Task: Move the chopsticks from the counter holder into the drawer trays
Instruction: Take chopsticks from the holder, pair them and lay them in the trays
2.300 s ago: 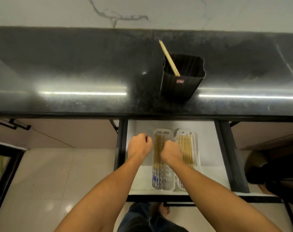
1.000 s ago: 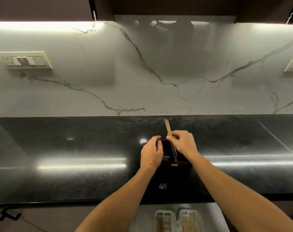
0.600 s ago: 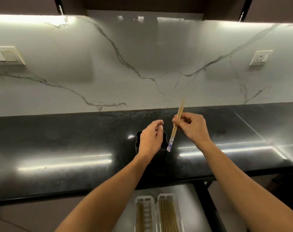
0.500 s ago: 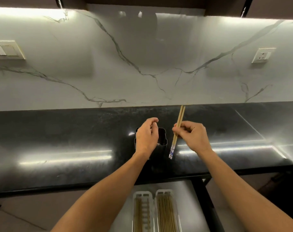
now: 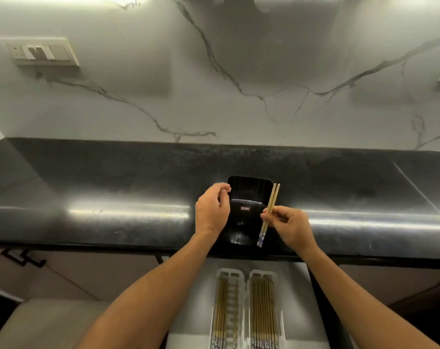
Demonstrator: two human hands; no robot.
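1. On the black desk [image 5: 113,185], near its front edge, the black holder [image 5: 249,195] stands upright.
2. Your right grip [image 5: 289,226] pinches a pair of chopsticks [image 5: 269,215] at mid-length. They are just right of the holder, slightly tilted, patterned ends down.
3. Your left grip [image 5: 211,210] is curled at the holder's left side. You cannot tell whether it clasps the wall.
4. Below, the open drawer [image 5: 295,298] carries the left tray [image 5: 230,273] and right tray [image 5: 276,274], both holding stored chopsticks [image 5: 263,311].

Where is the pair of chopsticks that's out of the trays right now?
Head view, just right of centre: the chopsticks are pinched in the right hand, tilted, beside the right edge of the black holder on the counter.
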